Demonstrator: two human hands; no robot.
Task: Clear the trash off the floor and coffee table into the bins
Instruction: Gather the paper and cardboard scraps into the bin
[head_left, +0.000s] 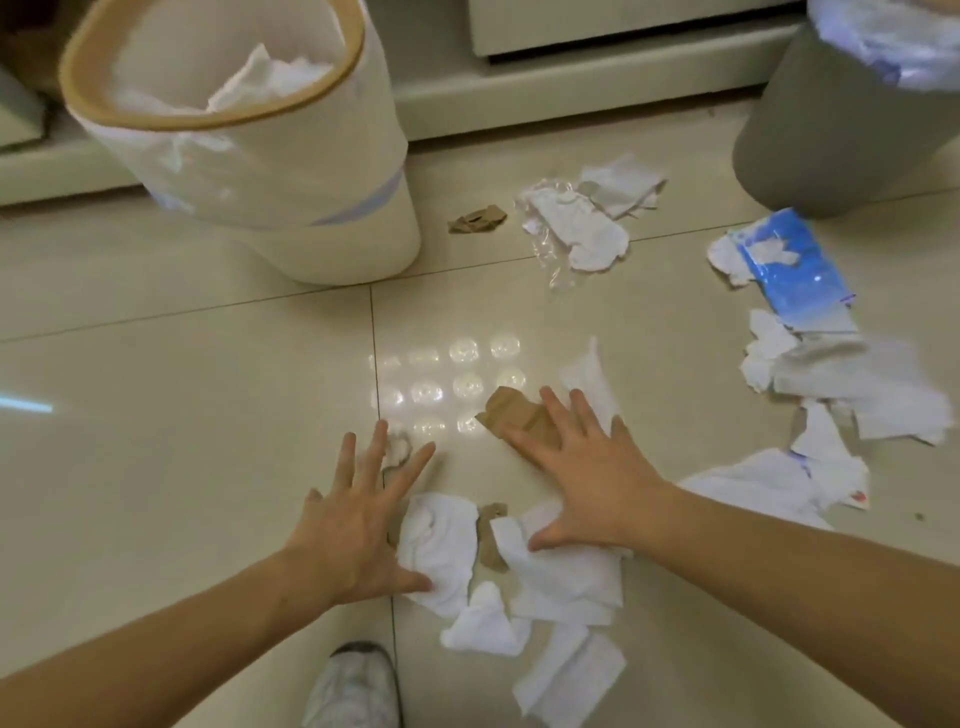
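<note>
White tissue scraps (561, 577) lie scattered on the tiled floor between my two hands. My left hand (358, 514) hovers spread, its thumb touching a crumpled white tissue (441, 545). My right hand (587, 467) is spread flat over a brown paper piece (511, 410), thumb on the white scraps. A cream bin (322, 171) with a tan rim stands at the upper left, tissues inside. A grey bin (810, 140) with a plastic liner stands at the upper right.
More trash lies farther out: a small brown scrap (478, 219), clear plastic with white paper (582, 228), a blue tissue packet (795, 270) and torn white paper (852, 395) on the right. My white shoe (353, 686) is at the bottom. A low cabinet base (571, 88) runs behind the bins.
</note>
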